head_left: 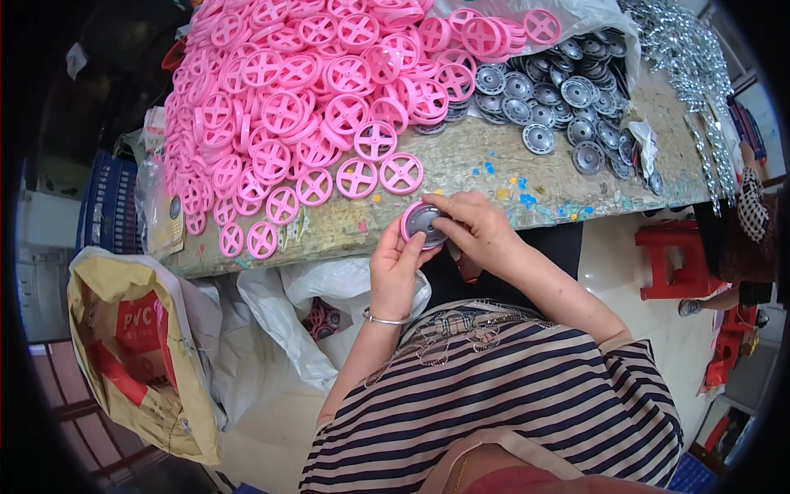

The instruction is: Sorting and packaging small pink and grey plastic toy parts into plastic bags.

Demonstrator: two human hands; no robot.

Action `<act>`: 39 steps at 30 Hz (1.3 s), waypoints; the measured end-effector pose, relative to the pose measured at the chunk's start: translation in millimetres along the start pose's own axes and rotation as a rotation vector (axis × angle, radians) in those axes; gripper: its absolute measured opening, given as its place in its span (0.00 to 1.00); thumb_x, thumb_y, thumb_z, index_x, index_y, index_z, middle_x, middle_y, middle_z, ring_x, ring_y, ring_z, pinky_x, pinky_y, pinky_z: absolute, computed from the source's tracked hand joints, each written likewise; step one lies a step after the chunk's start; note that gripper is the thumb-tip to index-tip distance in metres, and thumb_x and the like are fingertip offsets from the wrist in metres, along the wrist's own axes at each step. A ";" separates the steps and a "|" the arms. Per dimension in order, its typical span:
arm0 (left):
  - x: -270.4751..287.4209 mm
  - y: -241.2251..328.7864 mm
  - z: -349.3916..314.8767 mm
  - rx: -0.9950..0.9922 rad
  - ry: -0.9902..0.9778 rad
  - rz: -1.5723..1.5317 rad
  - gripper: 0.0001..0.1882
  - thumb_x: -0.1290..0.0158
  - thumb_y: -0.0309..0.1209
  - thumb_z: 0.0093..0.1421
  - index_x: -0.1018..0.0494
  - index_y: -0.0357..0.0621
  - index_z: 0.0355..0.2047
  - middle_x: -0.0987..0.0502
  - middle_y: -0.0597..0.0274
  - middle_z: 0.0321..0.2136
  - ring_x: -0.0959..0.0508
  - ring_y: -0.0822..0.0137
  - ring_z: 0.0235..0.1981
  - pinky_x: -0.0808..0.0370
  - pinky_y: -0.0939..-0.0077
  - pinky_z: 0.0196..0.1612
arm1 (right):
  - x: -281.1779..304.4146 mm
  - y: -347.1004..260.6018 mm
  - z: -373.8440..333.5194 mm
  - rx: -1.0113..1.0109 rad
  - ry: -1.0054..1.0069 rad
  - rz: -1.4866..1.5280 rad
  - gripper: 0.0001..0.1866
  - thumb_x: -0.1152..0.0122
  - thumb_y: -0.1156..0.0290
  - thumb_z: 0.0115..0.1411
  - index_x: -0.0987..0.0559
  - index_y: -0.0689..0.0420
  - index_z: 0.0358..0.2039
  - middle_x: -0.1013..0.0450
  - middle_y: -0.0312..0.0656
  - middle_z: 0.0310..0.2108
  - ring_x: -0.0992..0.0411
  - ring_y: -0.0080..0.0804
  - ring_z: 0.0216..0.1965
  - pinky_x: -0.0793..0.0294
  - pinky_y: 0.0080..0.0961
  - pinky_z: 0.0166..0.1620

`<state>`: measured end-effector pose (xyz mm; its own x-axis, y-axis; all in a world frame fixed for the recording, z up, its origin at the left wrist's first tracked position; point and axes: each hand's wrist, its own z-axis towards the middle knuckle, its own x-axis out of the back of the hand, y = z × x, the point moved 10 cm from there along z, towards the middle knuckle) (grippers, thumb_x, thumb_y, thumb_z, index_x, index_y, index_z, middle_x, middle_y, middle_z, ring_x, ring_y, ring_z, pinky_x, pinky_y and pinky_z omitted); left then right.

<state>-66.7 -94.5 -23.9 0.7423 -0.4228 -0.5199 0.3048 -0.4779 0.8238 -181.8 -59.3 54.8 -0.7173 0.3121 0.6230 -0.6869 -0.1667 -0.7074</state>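
Observation:
My left hand [395, 267] grips a pink plastic wheel [421, 224] from below, just in front of the table edge. A grey round hub disc sits inside that wheel, and my right hand [477, 226] presses on it from the right with its fingers over the rim. A large heap of pink spoked wheels [304, 90] covers the table's left and middle. A pile of grey hub discs [568, 90] lies at the right, partly in a clear bag.
The worn wooden table [485, 165] shows paint spots. Shiny metal parts [691, 66] lie at its far right. White bags [288, 321] and a tan sack [140, 346] stand below left, a blue crate [107, 206] beside them. A red stool [671, 259] and another person [749, 222] are right.

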 end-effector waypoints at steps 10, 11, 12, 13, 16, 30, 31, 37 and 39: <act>3.7 6.0 -8.1 -0.049 -0.031 0.091 0.20 0.57 0.23 0.64 0.39 0.36 0.57 0.29 0.56 0.47 0.25 0.64 0.46 0.22 0.67 0.47 | -38.4 34.5 -16.0 -0.583 -0.307 0.544 0.12 0.43 0.70 0.61 0.25 0.59 0.44 0.28 0.32 0.27 0.32 0.15 0.26 0.30 0.17 0.29; 4.1 5.5 -8.0 -0.041 -0.040 0.127 0.20 0.57 0.23 0.65 0.40 0.36 0.57 0.29 0.56 0.47 0.25 0.64 0.46 0.22 0.67 0.47 | -40.2 33.6 -17.1 -0.582 -0.308 0.546 0.12 0.43 0.70 0.61 0.25 0.59 0.44 0.28 0.32 0.27 0.32 0.15 0.26 0.30 0.17 0.29; 4.2 5.2 -8.6 -0.041 -0.040 0.128 0.20 0.57 0.23 0.65 0.40 0.36 0.57 0.29 0.56 0.47 0.25 0.64 0.46 0.22 0.67 0.47 | -40.9 32.5 -17.3 -0.574 -0.283 0.584 0.11 0.43 0.70 0.61 0.25 0.59 0.42 0.28 0.31 0.26 0.33 0.15 0.25 0.30 0.16 0.27; 3.8 6.2 -9.3 -0.057 -0.036 0.134 0.19 0.57 0.23 0.65 0.39 0.36 0.57 0.29 0.55 0.47 0.25 0.64 0.46 0.22 0.67 0.47 | -40.7 31.1 -16.6 -0.565 -0.258 0.623 0.09 0.43 0.69 0.61 0.25 0.59 0.40 0.29 0.31 0.24 0.33 0.14 0.23 0.31 0.16 0.26; 5.1 8.1 -15.4 -0.065 -0.037 0.132 0.19 0.57 0.25 0.65 0.38 0.35 0.56 0.29 0.55 0.47 0.25 0.65 0.45 0.21 0.67 0.46 | -39.4 24.4 -18.6 -0.612 -0.253 0.651 0.10 0.44 0.68 0.61 0.25 0.59 0.40 0.30 0.30 0.23 0.35 0.14 0.21 0.33 0.15 0.24; 252.3 45.1 -137.3 -0.215 0.673 0.856 0.17 0.60 0.35 0.68 0.32 0.37 0.50 0.27 0.62 0.40 0.28 0.73 0.41 0.29 0.78 0.44 | -39.9 26.6 55.8 0.076 -0.012 -0.225 0.11 0.42 0.71 0.55 0.27 0.59 0.39 0.31 0.48 0.39 0.33 0.47 0.41 0.33 0.36 0.46; 254.6 42.1 -135.8 -0.208 0.590 1.301 0.17 0.59 0.34 0.68 0.33 0.35 0.49 0.27 0.60 0.38 0.27 0.71 0.40 0.29 0.76 0.44 | -42.1 31.9 59.1 0.090 -0.006 -0.282 0.10 0.41 0.71 0.55 0.28 0.58 0.37 0.31 0.48 0.37 0.33 0.48 0.39 0.32 0.37 0.44; 182.8 70.6 -106.5 -0.385 0.611 0.810 0.19 0.54 0.27 0.64 0.38 0.37 0.55 0.30 0.52 0.47 0.27 0.63 0.46 0.28 0.72 0.47 | -27.6 38.7 54.0 -0.219 -0.161 0.207 0.08 0.43 0.67 0.59 0.31 0.56 0.34 0.33 0.37 0.26 0.33 0.31 0.27 0.31 0.26 0.31; 117.9 77.7 -73.4 -0.479 0.458 0.581 0.21 0.53 0.24 0.63 0.40 0.38 0.56 0.31 0.53 0.48 0.27 0.64 0.46 0.27 0.72 0.47 | -23.6 22.3 39.8 -0.349 -0.175 0.482 0.09 0.45 0.66 0.61 0.32 0.56 0.34 0.35 0.34 0.23 0.34 0.24 0.23 0.32 0.22 0.28</act>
<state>88.3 -125.0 -4.6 0.9928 -0.0991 0.0678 -0.0541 0.1348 0.9894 -184.8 -107.6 37.6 -0.9662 0.1154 0.2305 -0.2229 0.0745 -0.9720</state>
